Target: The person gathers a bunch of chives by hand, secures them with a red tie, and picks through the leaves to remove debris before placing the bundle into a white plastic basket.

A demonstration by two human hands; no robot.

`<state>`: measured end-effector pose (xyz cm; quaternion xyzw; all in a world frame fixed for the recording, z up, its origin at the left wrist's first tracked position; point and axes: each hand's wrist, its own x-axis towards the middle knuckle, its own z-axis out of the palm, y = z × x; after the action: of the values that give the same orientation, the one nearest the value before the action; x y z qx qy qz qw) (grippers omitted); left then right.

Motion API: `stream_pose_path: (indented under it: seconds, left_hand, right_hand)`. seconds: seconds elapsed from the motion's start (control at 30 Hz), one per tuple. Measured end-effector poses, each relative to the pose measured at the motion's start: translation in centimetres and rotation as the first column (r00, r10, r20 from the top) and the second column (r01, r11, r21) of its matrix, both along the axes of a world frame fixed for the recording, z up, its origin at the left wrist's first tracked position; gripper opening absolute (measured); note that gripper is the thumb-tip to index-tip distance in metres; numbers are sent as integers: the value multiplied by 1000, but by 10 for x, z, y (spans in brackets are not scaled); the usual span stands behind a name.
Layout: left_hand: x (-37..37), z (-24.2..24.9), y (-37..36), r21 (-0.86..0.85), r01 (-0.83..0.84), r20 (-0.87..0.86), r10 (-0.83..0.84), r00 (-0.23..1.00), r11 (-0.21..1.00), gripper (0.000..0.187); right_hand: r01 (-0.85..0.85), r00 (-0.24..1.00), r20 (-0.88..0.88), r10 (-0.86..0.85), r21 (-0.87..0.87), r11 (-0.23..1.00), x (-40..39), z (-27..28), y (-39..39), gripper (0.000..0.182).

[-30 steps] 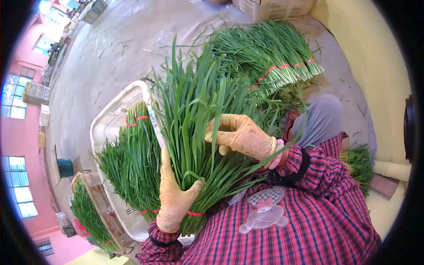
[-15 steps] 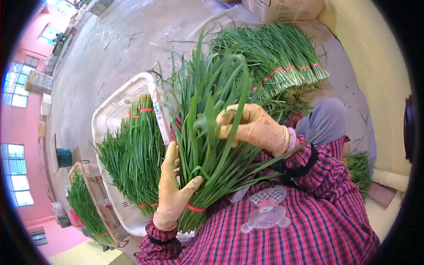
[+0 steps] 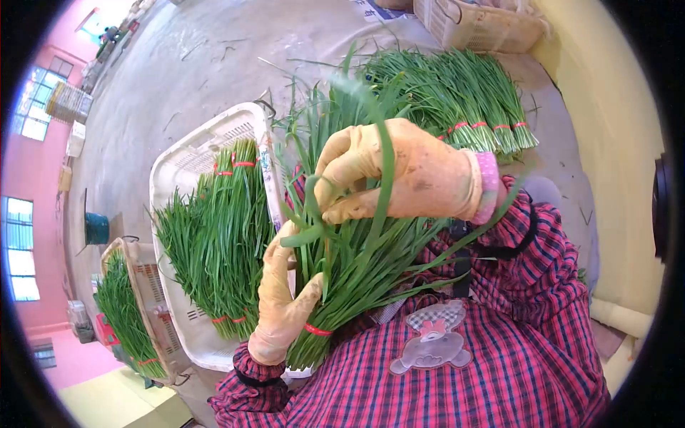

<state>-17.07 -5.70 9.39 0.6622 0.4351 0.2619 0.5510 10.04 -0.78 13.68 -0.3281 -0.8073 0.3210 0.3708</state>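
A bunch of garlic chives [image 3: 357,285], tied near its cut ends with a red band, leans against my lap. My gloved left hand [image 3: 275,299] cradles its left side, thumb over the front and fingers reaching up along the leaves. Higher up and closer to the camera, my gloved right hand [image 3: 414,171] pinches a chive leaf [image 3: 386,178] between thumb and fingers. This leaf is loose and curled, its tip blurred. Left of the bunch, a white plastic crate [image 3: 168,167] holds tied chive bunches [image 3: 214,250].
More banded chive bunches [image 3: 478,100] lie on the floor sheet at the upper right. Another crate [image 3: 146,299] with chives stands at the lower left. A pale basket [image 3: 478,28] sits at the top, beside the yellowish wall [image 3: 606,107]. Stray leaves are scattered on the concrete floor [image 3: 207,78].
My right hand has come up and left, nearer the camera, drawing the leaf into a curl. My left hand stays on the bunch. The view has shifted slightly.
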Motion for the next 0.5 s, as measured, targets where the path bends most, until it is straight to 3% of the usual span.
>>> stream_pose_path:
  seconds: [0.07,0.13,0.2,0.27,0.33,0.4,0.47,0.5]
  left_hand:
    - [-6,6,5,378,142,-261,-42,965,915,66]
    - [-4,8,5,399,129,-220,-42,975,908,58]
    - [-8,0,2,304,195,-283,-107,953,932,60]
    - [-8,5,2,332,213,-334,-96,938,919,64]
    - [-6,6,2,429,132,-331,20,943,894,67]
    - [-1,8,0,489,111,-369,90,925,865,67]
    - [-3,6,-3,558,242,-512,100,853,794,65]
    - [0,5,-4,584,243,-502,110,858,774,53]
  right_hand:
    - [43,994,94,-52,102,994,3,6,-1,14]
    - [28,995,94,-37,90,996,2,5,-6,14]
    - [18,998,-58,-10,131,991,-2,7,-16,13]
    - [3,1000,4,-4,174,985,1,13,-24,12]
    - [83,996,12,-84,63,994,3,12,-31,13]
    - [74,997,27,-77,98,992,6,8,-31,13]
    - [157,988,1,-157,-12,988,4,11,-38,12]
    - [149,989,4,-149,-8,989,3,11,-39,12]
